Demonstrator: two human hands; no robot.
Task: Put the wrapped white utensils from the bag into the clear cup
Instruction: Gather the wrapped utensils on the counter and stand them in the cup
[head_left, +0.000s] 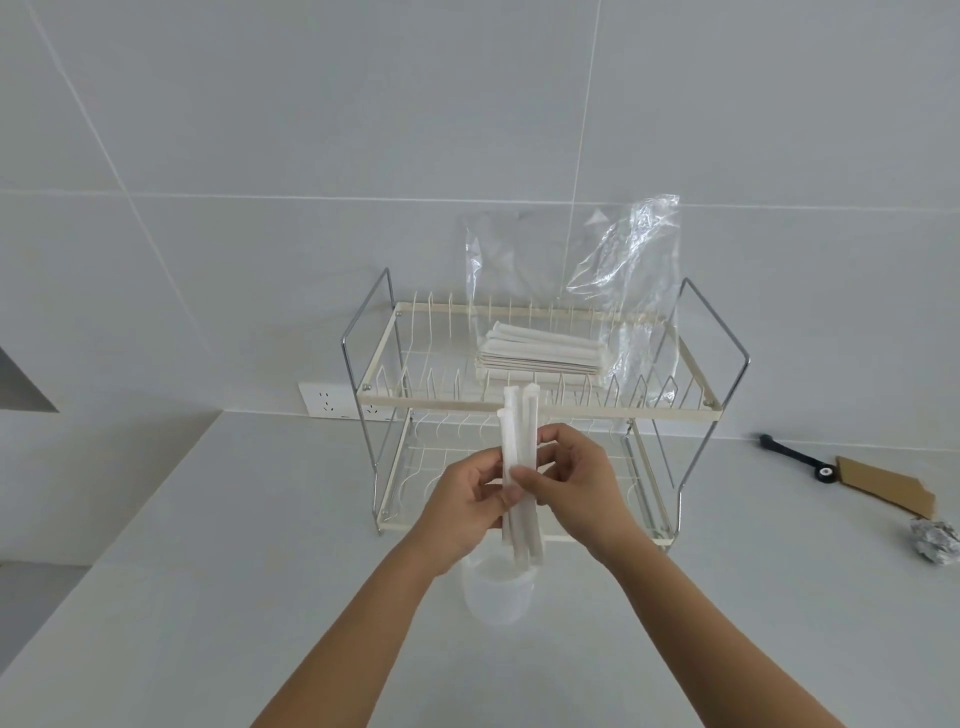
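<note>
— Several wrapped utensils (518, 457) stand upright in my grip, over the clear cup (500, 592) near the front edge of the counter (208, 571). How many exactly?

— I cannot tell; three tops show, but the wrappers overlap. What are the hands doing?

— My left hand (462, 512) is curled around the bundle from the left, and my right hand (576, 491) pinches it from the right, thumb across the front. Their lower ends dip at the cup's mouth; whether they touch its bottom is hidden by my wrists.

— And the cup?

— Hard to make out: pale, see-through, partly covered by both forearms.

— Where are the rest?

— One stack of wrapped utensils (540, 353) lies inside the clear plastic bag (623, 270) on the top tier of the wire rack (374, 384) at the counter's back edge. The bag's left side nearly vanishes against the tiled wall (260, 156).

— Anything else?

— At the right edge, a black tool (795, 457) touching brown cardboard (883, 486), and a crumpled foil ball (935, 540) partly cut off.
</note>
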